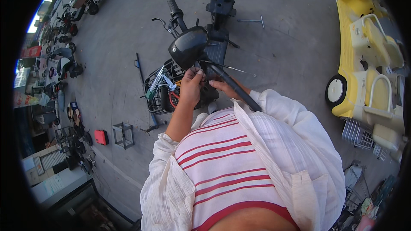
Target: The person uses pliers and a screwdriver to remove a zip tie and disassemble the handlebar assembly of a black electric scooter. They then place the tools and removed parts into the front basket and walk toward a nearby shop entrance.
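Yellow ride-on car [364, 60] far right on the concrete floor [115, 60]; black scooter [214, 38] stands just ahead, its wire basket [160, 92] holding tools. Seems mid-work at the handlebar [233, 87] under the headlight [187, 46]. Left hand [190, 86] fingers pressed together, pinching some small part there. Right hand [223, 86] mostly hidden behind the bar, finger state unclear. Next likely needs a steady hold. The part itself is too small to identify.

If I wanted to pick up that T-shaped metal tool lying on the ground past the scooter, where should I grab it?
Probably the long shaft of the T-shaped tool, from above. It lies flat on the pavement with open ground around it, and the short crossbar sits at its right end.
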Action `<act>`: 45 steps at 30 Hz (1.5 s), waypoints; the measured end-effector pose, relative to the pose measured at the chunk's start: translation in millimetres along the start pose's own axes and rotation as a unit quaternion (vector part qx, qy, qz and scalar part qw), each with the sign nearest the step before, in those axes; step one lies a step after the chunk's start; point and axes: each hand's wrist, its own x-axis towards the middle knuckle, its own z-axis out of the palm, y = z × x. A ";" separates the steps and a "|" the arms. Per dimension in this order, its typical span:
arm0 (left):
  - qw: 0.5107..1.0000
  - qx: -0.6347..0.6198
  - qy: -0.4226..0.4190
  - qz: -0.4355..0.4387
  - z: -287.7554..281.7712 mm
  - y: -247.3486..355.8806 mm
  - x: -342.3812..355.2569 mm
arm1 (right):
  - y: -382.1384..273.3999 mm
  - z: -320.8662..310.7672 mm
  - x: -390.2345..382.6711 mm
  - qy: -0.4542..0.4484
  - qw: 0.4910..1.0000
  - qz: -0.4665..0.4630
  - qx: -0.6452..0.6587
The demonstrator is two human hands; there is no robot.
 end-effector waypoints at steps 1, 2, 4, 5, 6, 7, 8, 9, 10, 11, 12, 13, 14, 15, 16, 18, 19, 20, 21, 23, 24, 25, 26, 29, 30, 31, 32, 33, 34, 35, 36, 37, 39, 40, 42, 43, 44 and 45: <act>1.000 0.003 -0.001 0.005 -0.4 -0.5 -0.2 | 1.7 3.6 1.8 0.019 1.000 -0.005 0.015; 1.000 0.006 0.000 0.009 -0.5 -1.2 -0.2 | 3.1 6.7 3.6 0.039 0.999 -0.010 0.031; 1.000 0.023 -0.002 0.020 -1.6 -2.1 0.0 | 5.4 11.0 4.7 0.074 0.996 -0.018 0.041; 0.999 0.036 -0.004 0.026 -2.1 -2.6 0.2 | 6.4 11.9 4.1 0.089 0.995 -0.021 0.035; 0.998 0.049 -0.006 0.033 -2.6 -2.9 0.6 | 7.3 13.4 4.0 0.101 0.994 -0.035 0.030; 0.997 0.068 -0.010 0.043 -2.8 -3.4 0.9 | 8.6 16.0 4.2 0.130 0.990 -0.035 0.028; 0.995 0.086 -0.014 0.054 -2.9 -3.9 1.2 | 10.0 19.2 4.6 0.155 0.986 -0.046 0.027; 0.992 0.105 -0.018 0.065 -3.1 -4.2 1.4 | 11.3 21.8 5.1 0.180 0.982 -0.059 0.027; 0.991 0.115 -0.014 0.068 -3.1 -4.7 1.4 | 12.2 23.6 5.4 0.186 0.980 -0.065 0.022; 0.989 0.126 -0.012 0.071 -2.6 -5.4 1.6 | 12.7 24.4 5.5 0.191 0.979 -0.072 0.017; 0.988 0.136 -0.009 0.074 -2.1 -6.3 2.0 | 13.0 25.4 5.4 0.197 0.977 -0.079 0.012; 0.988 0.137 -0.008 0.075 -1.5 -7.1 2.1 | 13.1 27.9 4.4 0.191 0.979 -0.062 0.035; 0.988 0.137 -0.006 0.077 -1.1 -7.9 2.1 | 13.2 31.9 3.1 0.185 0.980 -0.044 0.057; 0.987 0.138 -0.005 0.078 -0.9 -8.5 2.1 | 12.7 36.3 2.2 0.184 0.980 -0.017 0.077; 0.986 0.139 -0.006 0.087 -0.6 -9.3 2.4 | 12.1 40.7 1.7 0.196 0.977 -0.035 0.069; 0.984 0.140 -0.011 0.106 -0.2 -10.5 3.4 | 10.5 48.1 1.2 0.227 0.970 -0.066 0.050; 0.986 0.135 -0.016 0.098 -1.0 -10.2 4.0 | 9.6 50.0 1.6 0.241 0.968 -0.059 0.023; 0.987 0.131 -0.022 0.092 -2.2 -9.4 4.7 | 8.9 51.6 2.4 0.250 0.966 -0.067 -0.001; 0.988 0.126 -0.027 0.085 -3.6 -8.2 5.0 | 8.5 53.3 2.7 0.261 0.963 -0.067 -0.024; 0.994 0.098 -0.033 0.045 -7.2 -5.6 4.8 | 8.5 55.6 2.0 0.267 0.961 -0.064 -0.031; 0.995 0.082 -0.040 0.030 -8.4 -4.7 4.9 | 8.9 56.2 1.4 0.270 0.961 -0.060 -0.030; 0.997 0.065 -0.040 0.010 -9.2 -4.1 5.4 | 9.4 56.9 1.0 0.276 0.959 -0.055 -0.036; 0.998 0.047 -0.043 -0.005 -9.9 -3.7 6.0 | 10.1 57.3 0.6 0.282 0.957 -0.052 -0.038; 0.997 0.009 -0.059 -0.040 -12.7 -0.9 7.4 | 10.8 58.8 1.6 0.280 0.958 -0.053 -0.027; 0.997 -0.002 -0.067 -0.047 -13.5 0.1 7.8 | 10.7 59.2 2.0 0.275 0.960 -0.055 -0.018; 0.996 -0.005 -0.068 -0.054 -14.0 0.9 8.1 | 10.4 59.8 1.9 0.279 0.958 -0.056 -0.023; 0.996 -0.010 -0.072 -0.057 -14.2 1.8 8.5 | 9.9 60.4 1.8 0.282 0.957 -0.057 -0.026; 0.995 -0.014 -0.076 -0.060 -14.3 2.5 8.7 | 9.3 61.1 2.0 0.284 0.957 -0.058 -0.029; 0.995 -0.013 -0.077 -0.061 -14.3 3.1 8.4 | 8.3 61.9 2.2 0.285 0.956 -0.062 -0.024; 0.995 -0.013 -0.078 -0.062 -14.5 3.8 7.9 | 7.2 62.6 2.6 0.286 0.956 -0.067 -0.020; 0.995 -0.014 -0.082 -0.060 -14.6 4.3 7.3 | 6.1 63.4 2.5 0.285 0.956 -0.071 -0.011; 0.995 -0.009 -0.079 -0.065 -14.8 4.8 6.8 | 5.1 64.2 2.5 0.285 0.956 -0.075 -0.010; 0.995 -0.004 -0.083 -0.063 -15.5 5.8 6.6 | 3.6 65.1 2.7 0.277 0.957 -0.090 0.005; 0.995 0.005 -0.080 -0.062 -15.8 6.0 6.7 | 3.2 64.9 3.1 0.279 0.957 -0.079 0.004; 0.995 0.018 -0.083 -0.050 -16.5 6.1 7.2 | 3.5 63.4 4.8 0.272 0.959 -0.077 0.015; 0.995 0.028 -0.084 -0.042 -16.4 6.1 7.4 | 4.0 62.7 6.1 0.275 0.959 -0.062 0.020; 0.995 0.038 -0.085 -0.033 -16.3 5.8 7.5 | 5.0 62.1 7.8 0.275 0.960 -0.053 0.028; 0.995 0.050 -0.084 -0.024 -16.3 5.7 7.6 | 6.2 61.4 9.5 0.271 0.960 -0.052 0.038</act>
